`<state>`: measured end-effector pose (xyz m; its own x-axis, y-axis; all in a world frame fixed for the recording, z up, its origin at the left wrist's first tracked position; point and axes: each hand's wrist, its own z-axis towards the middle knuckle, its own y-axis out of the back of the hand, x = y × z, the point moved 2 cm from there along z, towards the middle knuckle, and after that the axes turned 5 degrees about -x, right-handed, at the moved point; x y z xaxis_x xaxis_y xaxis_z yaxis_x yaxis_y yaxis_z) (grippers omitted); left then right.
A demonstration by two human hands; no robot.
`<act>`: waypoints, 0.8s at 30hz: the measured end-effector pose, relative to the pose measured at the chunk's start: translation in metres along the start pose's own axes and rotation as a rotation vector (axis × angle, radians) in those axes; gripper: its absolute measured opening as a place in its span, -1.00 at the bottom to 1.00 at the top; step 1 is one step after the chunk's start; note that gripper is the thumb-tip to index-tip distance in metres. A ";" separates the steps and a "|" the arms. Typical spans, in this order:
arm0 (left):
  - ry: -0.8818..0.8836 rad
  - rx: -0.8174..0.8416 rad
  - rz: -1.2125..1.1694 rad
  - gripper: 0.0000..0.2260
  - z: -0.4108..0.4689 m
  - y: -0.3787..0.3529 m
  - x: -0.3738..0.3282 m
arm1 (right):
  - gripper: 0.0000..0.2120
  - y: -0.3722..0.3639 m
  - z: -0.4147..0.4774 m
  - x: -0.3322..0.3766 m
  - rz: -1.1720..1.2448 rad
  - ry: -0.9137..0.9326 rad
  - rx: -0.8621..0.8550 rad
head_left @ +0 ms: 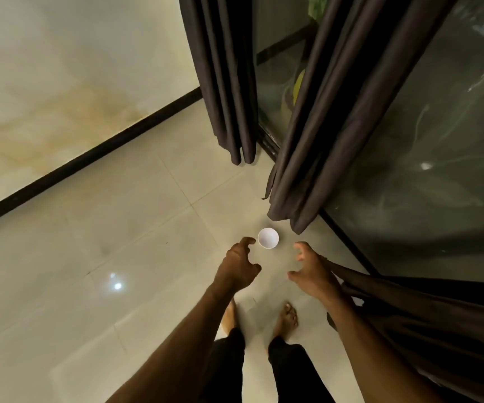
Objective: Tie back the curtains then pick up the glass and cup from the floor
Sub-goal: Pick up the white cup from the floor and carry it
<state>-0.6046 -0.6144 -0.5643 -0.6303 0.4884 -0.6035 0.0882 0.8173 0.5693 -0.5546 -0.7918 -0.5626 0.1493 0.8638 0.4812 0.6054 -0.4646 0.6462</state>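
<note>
Head view showed a pale tiled floor filling the lower left and centre of the frame, bordered at upper left by a cream wall with a black skirting strip. A glass door occupied the right side. Two dark curtains hung before it: a narrow bunched panel at upper centre and a wider panel to its right, hem just above the floor. A further fold of dark curtain fabric crossed the lower right, lying against the right forearm. Both bare arms extended from the bottom edge toward centre frame. The left hand was empty, fingers curled and apart, fingertips just beside the cup. The right hand was likewise empty, fingers spread, near the cup but clear of it. The white cup stood upright on the floor at centre frame, between the two hands, just below the wider curtain's hem. Two bare feet stood at lower centre.
</note>
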 end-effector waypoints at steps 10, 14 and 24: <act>0.061 0.152 0.090 -0.20 0.160 -0.107 0.132 | -0.23 -0.137 0.158 -0.085 0.024 -0.158 0.084; 0.037 0.149 0.097 -0.14 0.227 -0.163 0.186 | -0.19 -0.191 0.233 -0.133 0.000 -0.176 0.059; 0.031 0.112 0.069 -0.03 0.368 -0.263 0.263 | -0.03 -0.280 0.388 -0.204 -0.050 -0.069 -0.008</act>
<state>-0.5095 -0.5882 -1.0786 -0.6430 0.5362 -0.5469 0.2167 0.8122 0.5416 -0.4512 -0.7621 -1.0721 0.1729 0.8970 0.4068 0.6074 -0.4222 0.6729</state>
